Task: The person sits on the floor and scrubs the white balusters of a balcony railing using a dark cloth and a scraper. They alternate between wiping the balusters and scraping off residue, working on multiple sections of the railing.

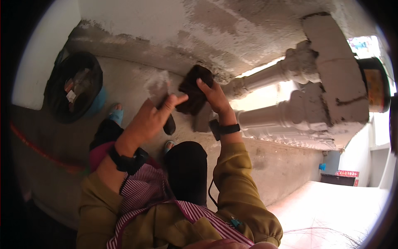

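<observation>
My left hand point(146, 119) grips what looks like a scraper or trowel. Its pale, motion-blurred blade point(158, 87) points away from me, and the dark end of a handle point(169, 125) shows below my fingers. A dark brown block point(190, 98), of a material I cannot make out, is in my right hand point(216, 95), the thumb resting on its near face. My left thumb reaches across to the block's left edge; whether it touches is unclear. Both hands are above the floor, beside the rough lower wall and the first balusters.
White balusters point(264, 119) run along the right under a thick concrete rail point(342, 71). A dark container with a label point(374, 84) stands beyond it. At left sits a black bucket point(99, 70) holding rubble, near a white slab point(37, 71). A red hose or cord point(40, 152) lies on the floor.
</observation>
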`<state>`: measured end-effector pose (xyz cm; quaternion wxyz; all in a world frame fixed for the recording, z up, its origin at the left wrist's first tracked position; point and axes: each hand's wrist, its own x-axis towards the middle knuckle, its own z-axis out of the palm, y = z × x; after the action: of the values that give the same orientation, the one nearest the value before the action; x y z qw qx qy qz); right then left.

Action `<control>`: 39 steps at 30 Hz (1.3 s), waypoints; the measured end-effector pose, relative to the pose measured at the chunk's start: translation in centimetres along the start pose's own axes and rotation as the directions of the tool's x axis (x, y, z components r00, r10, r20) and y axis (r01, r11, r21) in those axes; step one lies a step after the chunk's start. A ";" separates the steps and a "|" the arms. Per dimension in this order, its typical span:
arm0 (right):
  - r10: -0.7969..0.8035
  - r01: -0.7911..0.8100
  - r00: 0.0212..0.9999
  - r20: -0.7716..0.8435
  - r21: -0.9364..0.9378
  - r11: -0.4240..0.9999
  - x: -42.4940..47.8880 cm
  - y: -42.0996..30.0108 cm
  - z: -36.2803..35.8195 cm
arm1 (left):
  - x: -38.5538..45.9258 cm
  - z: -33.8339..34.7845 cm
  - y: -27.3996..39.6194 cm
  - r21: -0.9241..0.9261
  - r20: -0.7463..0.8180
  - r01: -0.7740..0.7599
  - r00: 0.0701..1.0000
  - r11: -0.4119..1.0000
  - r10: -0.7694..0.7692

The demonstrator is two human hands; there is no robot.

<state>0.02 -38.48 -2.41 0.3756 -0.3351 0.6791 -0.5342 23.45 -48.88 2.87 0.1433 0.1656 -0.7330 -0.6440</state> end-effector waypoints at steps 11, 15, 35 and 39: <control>-0.038 0.023 0.999 -0.020 -0.487 0.873 -8.6 -9.5 6.9 | 3.4 2.2 -2.1 -0.731 -0.127 0.120 0.943 0.672 -0.308; -0.195 0.141 0.979 -0.051 -0.515 0.845 -12.5 -8.8 8.8 | 2.9 2.0 -2.5 -0.825 -0.101 0.097 0.944 0.557 -0.314; -0.046 -0.024 0.902 -0.429 -0.156 0.988 -11.0 -5.4 8.6 | 1.9 2.0 -1.5 -0.124 -0.315 -0.130 0.945 0.984 0.085; 0.031 0.059 0.817 -0.576 0.137 0.989 -10.3 -6.9 6.4 | 2.4 1.6 -2.0 -0.207 -0.364 -0.227 0.921 0.952 0.140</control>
<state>11.00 -34.13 4.92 0.1727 -0.1339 0.7167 -0.6623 20.69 -48.69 0.66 0.3491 0.1871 -0.6237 -0.6739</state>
